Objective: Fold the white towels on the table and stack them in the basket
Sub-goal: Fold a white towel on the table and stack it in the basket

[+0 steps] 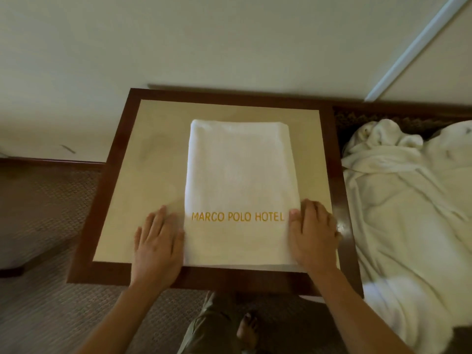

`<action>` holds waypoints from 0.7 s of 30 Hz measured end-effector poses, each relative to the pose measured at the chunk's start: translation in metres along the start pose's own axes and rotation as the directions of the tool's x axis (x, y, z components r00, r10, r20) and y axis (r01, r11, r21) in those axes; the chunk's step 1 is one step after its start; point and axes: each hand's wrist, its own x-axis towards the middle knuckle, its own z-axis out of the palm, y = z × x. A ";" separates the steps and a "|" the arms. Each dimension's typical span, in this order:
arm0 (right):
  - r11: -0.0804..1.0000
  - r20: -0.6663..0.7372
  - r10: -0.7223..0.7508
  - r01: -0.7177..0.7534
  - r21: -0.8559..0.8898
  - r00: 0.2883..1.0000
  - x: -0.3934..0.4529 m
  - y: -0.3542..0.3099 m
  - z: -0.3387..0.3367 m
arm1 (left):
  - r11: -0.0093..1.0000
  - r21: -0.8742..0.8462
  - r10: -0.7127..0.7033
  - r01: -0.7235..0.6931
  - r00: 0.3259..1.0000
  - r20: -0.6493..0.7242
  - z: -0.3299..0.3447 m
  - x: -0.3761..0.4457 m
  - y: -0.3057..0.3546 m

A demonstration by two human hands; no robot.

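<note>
A folded white towel [237, 180] with gold letters "MARCO POLO HOTEL" lies flat in the middle of the square table [120, 190], its long side running away from me. My left hand [157, 241] rests flat against the towel's near left edge, fingers together and pointing away. My right hand [313, 233] lies flat on the towel's near right edge, its thumb on the cloth beside the lettering. Neither hand grips the towel. No basket is in view.
A heap of unfolded white towels [408, 205] lies to the right of the table. The table has a dark wooden frame and stands against a pale wall [204, 39]. Patterned carpet [40, 315] lies to the left, and my bare foot [247, 330] shows below.
</note>
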 end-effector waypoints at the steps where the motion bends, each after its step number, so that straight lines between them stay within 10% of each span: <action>1: 0.995 -0.024 0.034 -0.031 0.096 0.999 0.007 -0.006 -0.005 | 0.996 -0.087 -0.032 0.025 0.997 -0.074 -0.004 0.004 0.007; 8: 0.843 0.273 0.125 -0.247 0.478 0.954 0.065 -0.055 -0.015 | 0.691 -0.678 -0.269 0.252 0.960 0.083 -0.030 0.064 0.070; 13: 0.729 0.371 0.114 -0.331 0.599 0.922 0.075 -0.047 -0.017 | 0.584 -0.725 -0.232 0.364 0.931 0.280 -0.033 0.084 0.070; 21: 0.857 0.293 0.018 -0.166 0.488 0.956 0.042 -0.053 -0.004 | 0.596 -0.708 -0.186 0.378 0.923 0.336 -0.040 0.086 0.051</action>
